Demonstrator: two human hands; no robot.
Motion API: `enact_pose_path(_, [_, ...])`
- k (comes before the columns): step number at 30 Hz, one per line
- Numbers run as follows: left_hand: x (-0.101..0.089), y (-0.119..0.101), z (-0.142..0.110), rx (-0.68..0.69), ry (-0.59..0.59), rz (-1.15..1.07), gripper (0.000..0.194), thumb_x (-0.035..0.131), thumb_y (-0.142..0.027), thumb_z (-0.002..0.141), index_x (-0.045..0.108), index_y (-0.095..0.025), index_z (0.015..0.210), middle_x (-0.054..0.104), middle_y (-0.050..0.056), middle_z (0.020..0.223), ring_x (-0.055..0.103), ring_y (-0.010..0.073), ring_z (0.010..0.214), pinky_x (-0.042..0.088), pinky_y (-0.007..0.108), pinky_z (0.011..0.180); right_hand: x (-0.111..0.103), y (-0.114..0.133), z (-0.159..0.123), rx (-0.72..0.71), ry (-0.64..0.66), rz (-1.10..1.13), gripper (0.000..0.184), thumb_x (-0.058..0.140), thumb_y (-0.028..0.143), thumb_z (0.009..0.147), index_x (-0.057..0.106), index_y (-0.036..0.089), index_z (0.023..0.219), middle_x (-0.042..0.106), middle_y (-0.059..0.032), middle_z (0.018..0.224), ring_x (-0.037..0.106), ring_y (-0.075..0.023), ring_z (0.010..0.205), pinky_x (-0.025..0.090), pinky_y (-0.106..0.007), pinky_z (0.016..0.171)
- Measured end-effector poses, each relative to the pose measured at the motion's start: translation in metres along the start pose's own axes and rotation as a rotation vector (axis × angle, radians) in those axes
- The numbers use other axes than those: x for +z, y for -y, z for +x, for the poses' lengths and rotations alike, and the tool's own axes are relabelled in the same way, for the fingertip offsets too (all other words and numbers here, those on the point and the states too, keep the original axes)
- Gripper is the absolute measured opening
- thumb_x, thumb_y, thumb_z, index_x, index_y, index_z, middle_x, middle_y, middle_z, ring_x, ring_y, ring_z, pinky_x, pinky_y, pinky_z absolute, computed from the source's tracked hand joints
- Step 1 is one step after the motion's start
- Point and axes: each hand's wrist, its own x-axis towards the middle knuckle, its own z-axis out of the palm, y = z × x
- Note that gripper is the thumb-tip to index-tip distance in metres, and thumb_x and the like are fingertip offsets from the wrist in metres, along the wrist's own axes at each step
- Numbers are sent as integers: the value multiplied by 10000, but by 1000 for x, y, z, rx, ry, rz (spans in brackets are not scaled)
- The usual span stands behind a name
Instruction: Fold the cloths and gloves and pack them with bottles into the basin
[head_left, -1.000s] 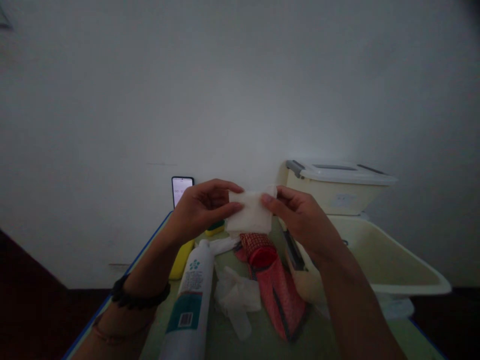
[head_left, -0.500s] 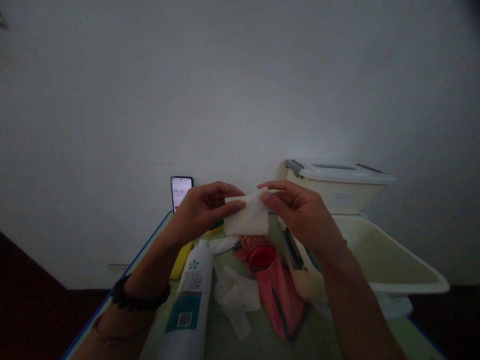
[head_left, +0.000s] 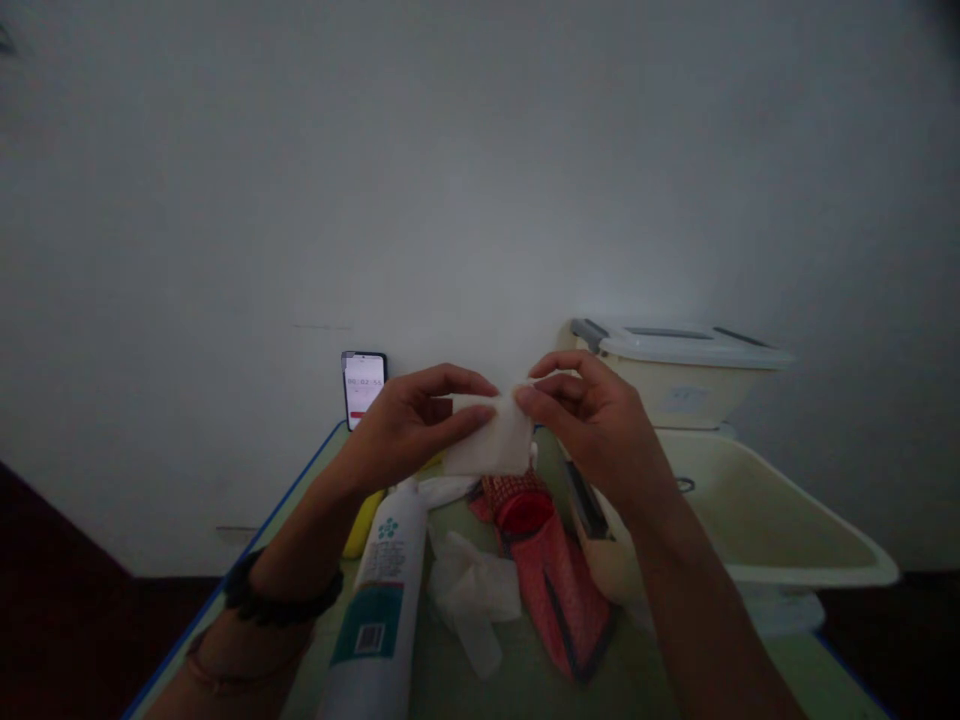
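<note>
A small white folded sheet, like a tissue, hangs above the table between my two hands. My left hand pinches its upper left edge between thumb and fingers. At the upper right corner, the thumb and fingertips of my right hand are closed on the same sheet. Below it lie a red cloth item with a checked cuff and a crumpled translucent white glove or plastic piece. A white bottle with a green label lies beside my left forearm.
A phone with a running timer leans on the wall at the back left. An open cream bin stands at the right, before a lidded box. Something yellow lies behind the bottle.
My right hand has shifted its fingers slightly along the sheet's top corner, and the sheet has tilted a little. My left hand has moved slightly right. The bottle and red cloth stay put.
</note>
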Motion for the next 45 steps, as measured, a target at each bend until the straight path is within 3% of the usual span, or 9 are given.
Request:
enact_pose_path(4, [0,1,0,-8,-17,-42,146,710,-175,750,663,-159,887,671,-9,751,594,54,563,452,105,473,1,-2,1,-6,-6,29,168,677,288,773,555,216,864,651,38,686,607,-103,634,472,-222,598])
enact_pose_path(8, [-1,1,1,-32,-43,-70,150,715,-190,747,651,-153,877,662,-14,712,599,60,564,446,106,476,2,-3,1,-65,-6,-104,121,624,312,818,624,204,873,669,4,779,626,-122,714,480,-238,642])
enact_pose_path(12, [-1,0,1,-40,-71,-77,152,718,-205,743,644,-154,865,668,-10,701,608,72,563,457,122,482,2,-1,-1,-88,76,-212,216,551,363,867,680,189,870,701,-28,876,636,-136,790,488,-256,716])
enact_pose_path(16, [-1,-1,1,-27,-85,-70,149,716,-208,737,638,-153,852,658,-11,684,599,77,533,453,137,463,2,2,-3,-31,113,-222,262,630,411,803,680,194,940,709,-36,874,645,-147,740,504,-263,653])
enact_pose_path(23, [-1,-1,1,-6,-35,-106,206,723,-174,728,611,-154,900,651,-21,712,597,64,541,460,123,471,3,1,-3,-27,86,-252,221,660,381,778,685,180,867,706,-31,791,635,-149,698,503,-275,643])
enact_pose_path(28, [-6,-2,0,-127,95,-222,423,774,-68,636,560,-161,989,710,4,815,681,124,713,557,198,628,2,1,-3,7,31,-254,207,651,373,782,678,174,836,683,-24,732,597,-131,624,468,-252,570])
enact_pose_path(34, [-5,1,-1,-336,232,-172,320,746,-128,690,643,-122,994,751,70,830,712,174,742,575,265,661,4,-3,-2,9,5,-150,207,651,381,780,637,179,823,641,-8,721,557,-114,605,449,-236,541])
enact_pose_path(41, [-3,2,0,-301,158,-147,181,745,-141,702,710,-129,879,753,43,719,694,128,623,552,199,585,4,-3,-1,67,92,0,224,664,367,771,616,183,888,650,-2,758,590,-111,651,485,-221,556])
enact_pose_path(45, [-2,1,2,-286,94,-176,158,733,-114,713,715,-138,868,744,17,662,678,98,576,532,158,552,6,-1,0,95,75,92,258,712,319,731,634,177,931,699,-8,796,644,-111,701,530,-223,637])
